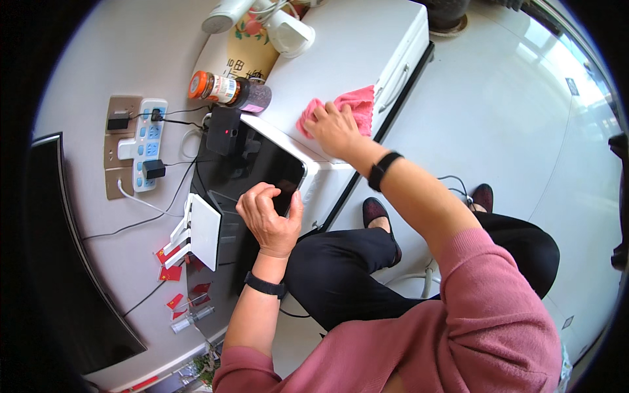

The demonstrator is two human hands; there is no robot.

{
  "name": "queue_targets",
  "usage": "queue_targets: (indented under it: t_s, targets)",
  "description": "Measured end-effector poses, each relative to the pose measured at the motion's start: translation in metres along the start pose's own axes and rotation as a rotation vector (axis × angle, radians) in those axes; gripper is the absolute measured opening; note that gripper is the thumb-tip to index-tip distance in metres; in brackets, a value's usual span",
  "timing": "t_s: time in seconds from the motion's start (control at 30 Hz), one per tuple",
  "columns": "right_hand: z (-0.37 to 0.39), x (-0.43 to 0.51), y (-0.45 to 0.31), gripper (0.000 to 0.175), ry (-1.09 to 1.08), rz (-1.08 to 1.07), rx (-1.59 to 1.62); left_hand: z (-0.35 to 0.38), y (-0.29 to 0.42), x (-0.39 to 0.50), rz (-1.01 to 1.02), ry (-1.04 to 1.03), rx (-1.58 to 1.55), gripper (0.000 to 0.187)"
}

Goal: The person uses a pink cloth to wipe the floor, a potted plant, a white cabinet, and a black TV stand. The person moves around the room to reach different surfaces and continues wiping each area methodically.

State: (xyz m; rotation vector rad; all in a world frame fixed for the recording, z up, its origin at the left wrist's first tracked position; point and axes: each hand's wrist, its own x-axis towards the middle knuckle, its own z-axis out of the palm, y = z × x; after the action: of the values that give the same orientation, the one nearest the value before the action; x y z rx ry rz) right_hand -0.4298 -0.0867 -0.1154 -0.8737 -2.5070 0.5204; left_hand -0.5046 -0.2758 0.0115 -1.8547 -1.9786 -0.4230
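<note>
My right hand presses a crumpled pink cloth onto the white cabinet top, near its front edge. Part of the cloth is bunched under my fingers and the rest spreads towards the drawer side. My left hand holds nothing; its fingers are loosely curled, with the thumb apart. It hovers over or rests at the front edge of the glossy black top of the lower unit; contact cannot be made out. Black bands circle both wrists.
Near the wall are a jar with an orange lid, a dark-lidded jar, a black box with a red light and a white router. A power strip with cords, small red flags and a white corded appliance are also there.
</note>
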Motion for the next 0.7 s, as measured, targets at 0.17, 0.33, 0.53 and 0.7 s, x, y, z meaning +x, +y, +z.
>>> queue_targets:
  t_s: [0.17, 0.33, 0.53, 0.7]
  targets:
    - [0.010, -0.088, 0.009, 0.024, 0.302, 0.135, 0.492, -0.001, 0.000, 0.000, 0.017, -0.023, 0.004, 0.034]
    - [0.010, -0.065, 0.065, 0.035, 0.722, 0.672, 1.089, -0.001, 0.001, 0.001, 0.023, -0.042, 0.013, 0.032]
    - [0.013, -0.028, 0.116, 0.033, 0.854, 0.827, 1.134, -0.001, 0.001, 0.001, 0.033, -0.068, 0.011, 0.031]
    - [0.058, -0.080, 0.018, 0.020, 0.569, 0.750, 1.129, -0.002, 0.003, 0.002, 0.044, -0.079, 0.018, 0.029]
